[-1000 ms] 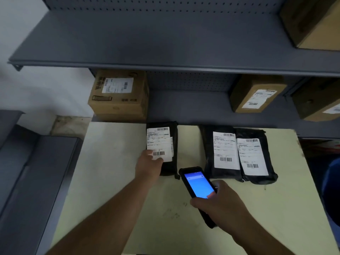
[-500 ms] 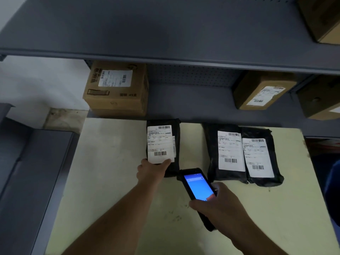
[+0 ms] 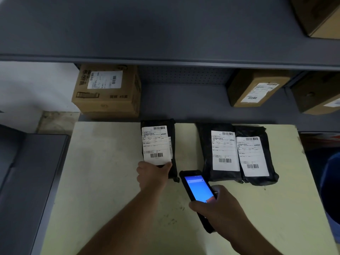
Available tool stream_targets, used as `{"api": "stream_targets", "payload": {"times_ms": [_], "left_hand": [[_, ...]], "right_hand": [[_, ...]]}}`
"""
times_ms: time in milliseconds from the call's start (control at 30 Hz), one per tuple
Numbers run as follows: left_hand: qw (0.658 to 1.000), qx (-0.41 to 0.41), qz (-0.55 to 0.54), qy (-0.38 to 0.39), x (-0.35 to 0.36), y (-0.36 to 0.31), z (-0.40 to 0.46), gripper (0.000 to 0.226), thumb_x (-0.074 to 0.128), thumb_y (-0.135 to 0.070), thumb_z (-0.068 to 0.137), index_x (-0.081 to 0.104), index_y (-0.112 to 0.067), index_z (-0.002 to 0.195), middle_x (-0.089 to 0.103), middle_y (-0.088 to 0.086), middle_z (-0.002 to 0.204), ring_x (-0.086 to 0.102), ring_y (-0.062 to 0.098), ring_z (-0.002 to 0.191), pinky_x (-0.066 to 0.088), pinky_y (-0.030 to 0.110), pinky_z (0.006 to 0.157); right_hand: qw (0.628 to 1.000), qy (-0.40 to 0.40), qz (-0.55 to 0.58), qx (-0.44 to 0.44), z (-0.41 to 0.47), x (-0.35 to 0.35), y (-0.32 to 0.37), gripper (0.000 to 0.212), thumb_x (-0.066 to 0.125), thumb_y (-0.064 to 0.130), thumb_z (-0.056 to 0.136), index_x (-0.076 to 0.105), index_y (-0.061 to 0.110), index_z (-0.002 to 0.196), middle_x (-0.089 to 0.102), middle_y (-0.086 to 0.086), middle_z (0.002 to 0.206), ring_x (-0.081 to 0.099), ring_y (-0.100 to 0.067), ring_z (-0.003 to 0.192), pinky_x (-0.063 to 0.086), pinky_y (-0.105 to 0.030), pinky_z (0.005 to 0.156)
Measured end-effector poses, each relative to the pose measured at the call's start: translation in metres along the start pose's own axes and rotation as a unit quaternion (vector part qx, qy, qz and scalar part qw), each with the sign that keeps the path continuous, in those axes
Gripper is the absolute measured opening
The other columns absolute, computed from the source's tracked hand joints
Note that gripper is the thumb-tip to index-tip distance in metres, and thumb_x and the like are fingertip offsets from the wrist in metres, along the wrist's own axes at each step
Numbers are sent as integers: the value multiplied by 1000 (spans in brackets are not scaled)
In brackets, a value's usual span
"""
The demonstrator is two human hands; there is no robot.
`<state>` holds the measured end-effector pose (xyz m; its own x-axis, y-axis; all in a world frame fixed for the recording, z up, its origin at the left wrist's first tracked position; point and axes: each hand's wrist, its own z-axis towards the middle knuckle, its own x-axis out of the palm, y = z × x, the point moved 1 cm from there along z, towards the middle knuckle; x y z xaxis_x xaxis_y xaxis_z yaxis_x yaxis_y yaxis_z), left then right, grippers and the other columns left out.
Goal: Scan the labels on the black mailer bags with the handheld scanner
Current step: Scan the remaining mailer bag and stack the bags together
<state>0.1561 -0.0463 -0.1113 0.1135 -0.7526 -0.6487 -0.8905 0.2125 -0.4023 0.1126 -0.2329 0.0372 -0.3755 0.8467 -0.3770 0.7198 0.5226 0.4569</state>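
Three black mailer bags with white barcode labels lie on a pale table (image 3: 103, 181). The left bag (image 3: 173, 142) is apart from the others; my left hand (image 3: 151, 176) grips its near end, thumb on the label's lower edge. The middle bag (image 3: 206, 150) and right bag (image 3: 266, 144) lie side by side, touching. My right hand (image 3: 222, 212) holds the handheld scanner (image 3: 198, 190), its blue screen lit, its top end pointing toward the left bag's near corner.
A grey metal shelf (image 3: 165, 43) overhangs the table's far edge. Under it stand a cardboard box (image 3: 106, 92) at the left and further brown boxes (image 3: 257, 89) at the right. A grey surface (image 3: 27, 181) lies left of the table.
My left hand slid down from the label to the near end of the left bag. The scanner stayed almost in place. The camera tilted slightly downward.
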Motion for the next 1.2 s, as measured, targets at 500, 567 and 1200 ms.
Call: {"api": "stream_targets", "payload": {"times_ms": [500, 567, 1200], "left_hand": [[997, -24, -59, 41, -15, -7, -4, 94, 93, -41, 59, 41, -12, 131, 63, 12, 123, 65, 38, 111, 57, 50, 95], [994, -30, -79, 66, -19, -2, -2, 91, 92, -38, 53, 49, -10, 129, 67, 9, 117, 68, 33, 103, 60, 46, 88], [946, -2, -227, 231, -54, 36, -12, 25, 79, 2, 84, 66, -10, 102, 75, 14, 109, 73, 29, 96, 60, 36, 88]], "right_hand": [[1000, 3, -1, 8, -2, -18, -8, 43, 84, 30, 70, 53, 29, 100, 69, -2, 76, 58, -11, 42, 52, -27, 51], [1000, -2, -2, 5, -5, -21, -7, 43, 84, 30, 70, 54, 30, 100, 69, -1, 77, 58, -10, 43, 52, -25, 48], [997, 8, -62, -45, -33, -14, -2, 41, 85, 30, 70, 60, 20, 101, 67, 1, 75, 57, -11, 48, 46, -21, 46]]}}
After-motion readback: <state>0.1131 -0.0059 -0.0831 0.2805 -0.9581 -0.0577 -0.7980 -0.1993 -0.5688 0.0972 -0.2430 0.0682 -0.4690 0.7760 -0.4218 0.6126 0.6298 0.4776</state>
